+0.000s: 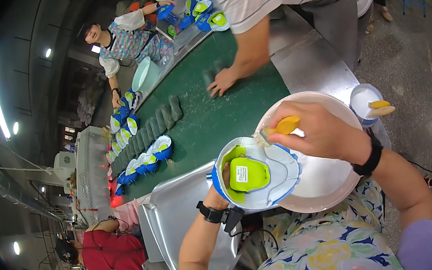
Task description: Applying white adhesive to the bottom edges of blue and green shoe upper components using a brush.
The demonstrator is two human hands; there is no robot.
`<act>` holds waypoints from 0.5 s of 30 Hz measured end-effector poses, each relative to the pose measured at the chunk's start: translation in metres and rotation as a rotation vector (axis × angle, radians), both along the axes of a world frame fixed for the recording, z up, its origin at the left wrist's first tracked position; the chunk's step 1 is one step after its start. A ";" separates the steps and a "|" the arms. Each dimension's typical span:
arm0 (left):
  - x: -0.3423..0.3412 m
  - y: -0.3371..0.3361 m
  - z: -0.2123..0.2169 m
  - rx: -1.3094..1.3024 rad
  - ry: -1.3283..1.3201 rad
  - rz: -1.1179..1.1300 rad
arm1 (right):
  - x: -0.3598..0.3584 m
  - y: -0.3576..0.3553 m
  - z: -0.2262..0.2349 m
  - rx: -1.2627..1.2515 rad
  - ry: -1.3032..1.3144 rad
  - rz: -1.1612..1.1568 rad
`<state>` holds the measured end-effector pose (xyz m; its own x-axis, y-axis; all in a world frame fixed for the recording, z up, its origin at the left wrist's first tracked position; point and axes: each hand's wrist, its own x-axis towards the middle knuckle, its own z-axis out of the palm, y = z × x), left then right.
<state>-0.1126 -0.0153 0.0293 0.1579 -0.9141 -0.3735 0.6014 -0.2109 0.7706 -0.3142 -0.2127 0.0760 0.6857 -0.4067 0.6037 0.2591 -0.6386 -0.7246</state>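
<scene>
Yellow brush in right hand, shoe upper in left hand

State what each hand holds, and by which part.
Right hand: the brush, by its yellow handle. Left hand: the shoe upper, by its left edge.

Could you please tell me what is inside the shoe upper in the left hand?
Inside are a lime-green piece bearing a white label, and pale lining; whatever lies beneath that piece is covered.
</scene>
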 end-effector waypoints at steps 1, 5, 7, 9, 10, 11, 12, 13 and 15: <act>0.002 0.000 0.002 -0.022 0.025 0.015 | 0.006 0.001 0.003 -0.015 -0.034 0.031; 0.013 0.000 0.003 -0.130 0.123 0.123 | 0.004 -0.007 0.003 0.074 0.225 -0.128; 0.027 0.008 -0.015 -0.155 0.097 0.202 | 0.005 -0.003 0.012 0.133 0.364 -0.133; 0.042 0.014 -0.021 -0.207 0.065 0.247 | 0.008 0.001 0.016 0.177 0.502 -0.131; 0.055 0.014 -0.020 -0.225 0.057 0.287 | 0.010 0.002 0.012 0.244 0.452 -0.172; 0.070 0.014 -0.019 -0.135 -0.078 0.340 | 0.012 0.001 0.007 0.311 0.402 -0.211; 0.087 0.013 -0.021 -0.041 -0.206 0.394 | 0.012 0.001 0.000 0.309 0.314 -0.248; 0.118 0.016 -0.032 0.015 -0.417 0.416 | 0.011 0.000 -0.007 0.376 0.217 -0.217; 0.185 0.044 -0.057 0.076 -0.505 0.409 | 0.005 -0.001 -0.014 0.458 0.289 -0.232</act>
